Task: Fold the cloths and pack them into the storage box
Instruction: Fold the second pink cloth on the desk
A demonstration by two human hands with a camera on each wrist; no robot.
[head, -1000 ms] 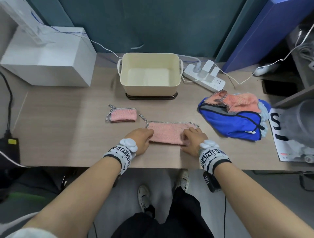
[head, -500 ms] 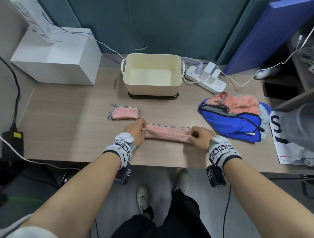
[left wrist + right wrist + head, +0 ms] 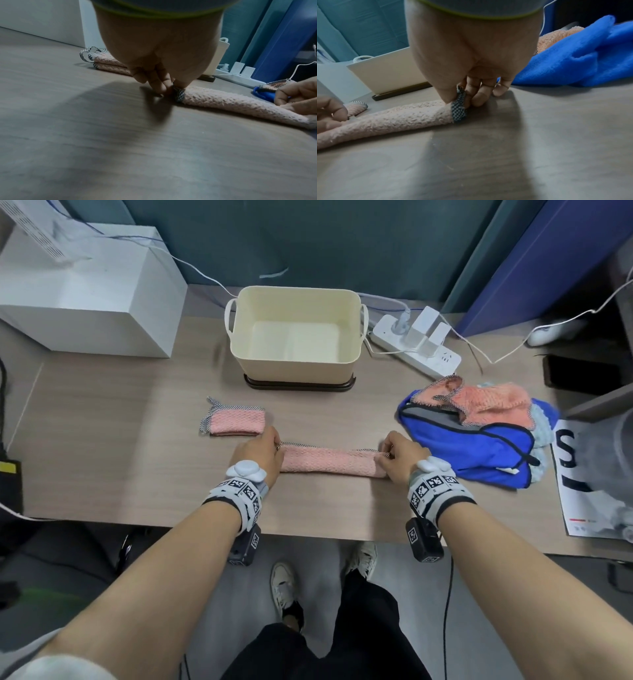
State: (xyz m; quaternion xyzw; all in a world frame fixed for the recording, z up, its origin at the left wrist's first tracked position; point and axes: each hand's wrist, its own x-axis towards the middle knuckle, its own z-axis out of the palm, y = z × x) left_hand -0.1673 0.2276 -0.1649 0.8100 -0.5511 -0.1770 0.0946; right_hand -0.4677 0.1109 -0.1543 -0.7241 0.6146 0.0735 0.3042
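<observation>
Both hands pinch the pink cloth (image 3: 330,462) on the worktop (image 3: 120,467): left hand (image 3: 257,455) its left end, right hand (image 3: 400,458) its right. The empty box (image 3: 294,337) stands behind. A sheet (image 3: 579,474) at the right edge shows a large "S".

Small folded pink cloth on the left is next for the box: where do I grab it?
Take the folded pink cloth across its short width at the middle, coming from above, thumb on the near edge and fingers on the far edge. It lies flat in stacked layers, so pinching them together should keep the fold. Avoid the loose checkered loop at its left end.
</observation>
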